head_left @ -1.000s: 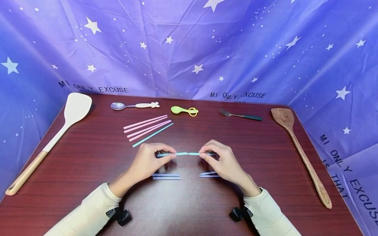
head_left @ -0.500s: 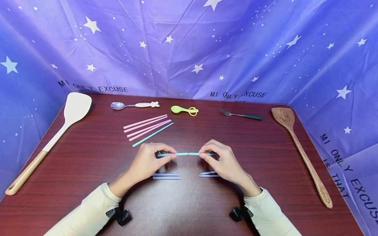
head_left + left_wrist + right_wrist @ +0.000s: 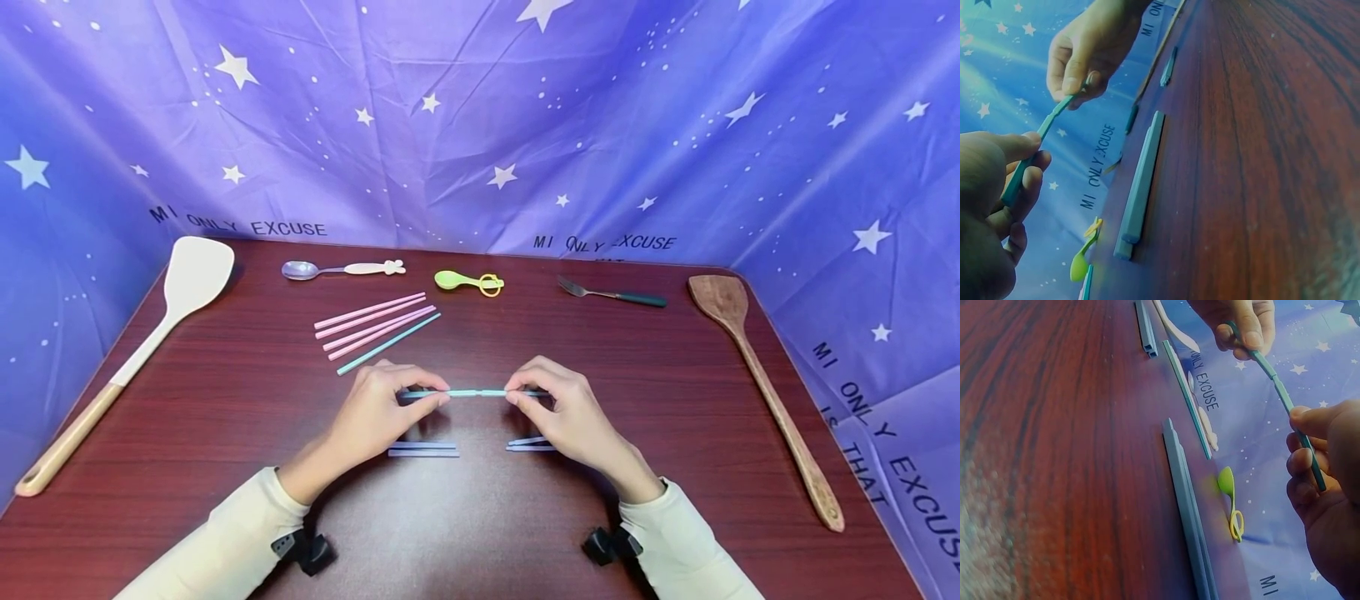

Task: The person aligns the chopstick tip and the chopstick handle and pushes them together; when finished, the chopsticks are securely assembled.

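Note:
Both hands hold one slim teal chopstick (image 3: 491,392) level above the table, with a visible joint or step near its middle. The left hand (image 3: 378,404) pinches its left part between thumb and fingers. My right hand (image 3: 566,408) pinches the right part in the same way. In the left wrist view the chopstick (image 3: 1047,128) bends slightly at the joint. Below the left hand lie blue chopstick pieces (image 3: 423,453); more blue pieces (image 3: 531,448) lie below the right hand, partly hidden by it. Several pink chopsticks (image 3: 371,310) and a teal one (image 3: 388,343) lie beyond the left hand.
A white spatula (image 3: 198,271) lies at the left edge, a wooden turner (image 3: 772,387) at the right. Along the back are a spoon with a pale handle (image 3: 367,267), a green spoon (image 3: 450,280) and a fork (image 3: 622,296). A starry purple curtain (image 3: 450,167) stands behind the table.
Hardly anything differs: both hands keep their pinch, and the teal chopstick's middle sits very slightly lower and straighter. The things on the table have not moved.

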The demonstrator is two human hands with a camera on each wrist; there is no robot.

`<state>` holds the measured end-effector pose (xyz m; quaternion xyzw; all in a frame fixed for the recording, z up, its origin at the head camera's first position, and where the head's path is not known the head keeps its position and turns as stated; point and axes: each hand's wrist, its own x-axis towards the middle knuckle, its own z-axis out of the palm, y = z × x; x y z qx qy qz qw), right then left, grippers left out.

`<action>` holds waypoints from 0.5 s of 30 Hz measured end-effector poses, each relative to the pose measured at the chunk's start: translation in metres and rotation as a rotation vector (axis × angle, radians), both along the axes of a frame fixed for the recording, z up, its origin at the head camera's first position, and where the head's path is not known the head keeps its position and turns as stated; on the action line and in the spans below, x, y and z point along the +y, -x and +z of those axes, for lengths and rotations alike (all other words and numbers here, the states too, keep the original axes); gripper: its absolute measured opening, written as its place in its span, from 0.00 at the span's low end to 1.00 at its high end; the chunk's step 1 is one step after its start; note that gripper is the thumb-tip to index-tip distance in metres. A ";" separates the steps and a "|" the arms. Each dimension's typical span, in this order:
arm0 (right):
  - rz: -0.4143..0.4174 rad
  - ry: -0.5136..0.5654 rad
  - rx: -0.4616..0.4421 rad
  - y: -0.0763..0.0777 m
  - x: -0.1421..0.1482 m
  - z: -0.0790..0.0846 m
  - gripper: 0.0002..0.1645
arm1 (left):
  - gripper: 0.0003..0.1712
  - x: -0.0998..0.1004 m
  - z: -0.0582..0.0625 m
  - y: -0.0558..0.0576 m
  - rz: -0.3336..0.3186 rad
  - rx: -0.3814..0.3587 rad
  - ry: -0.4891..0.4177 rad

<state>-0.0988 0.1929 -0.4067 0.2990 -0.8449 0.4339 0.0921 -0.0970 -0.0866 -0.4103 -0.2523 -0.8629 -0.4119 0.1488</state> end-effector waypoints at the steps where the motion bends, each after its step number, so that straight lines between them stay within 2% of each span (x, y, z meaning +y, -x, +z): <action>1: -0.001 -0.009 0.003 -0.001 0.000 0.000 0.02 | 0.06 0.000 0.000 0.000 0.001 0.007 0.003; 4: 0.002 -0.020 0.014 -0.002 -0.001 0.000 0.02 | 0.06 0.002 -0.001 -0.001 0.001 0.016 -0.002; 11: 0.007 0.000 0.037 -0.002 -0.004 -0.002 0.04 | 0.07 0.004 -0.002 -0.003 0.009 -0.017 -0.047; 15: 0.017 0.026 0.023 -0.001 -0.002 -0.001 0.04 | 0.07 0.004 -0.002 -0.002 0.018 -0.001 -0.053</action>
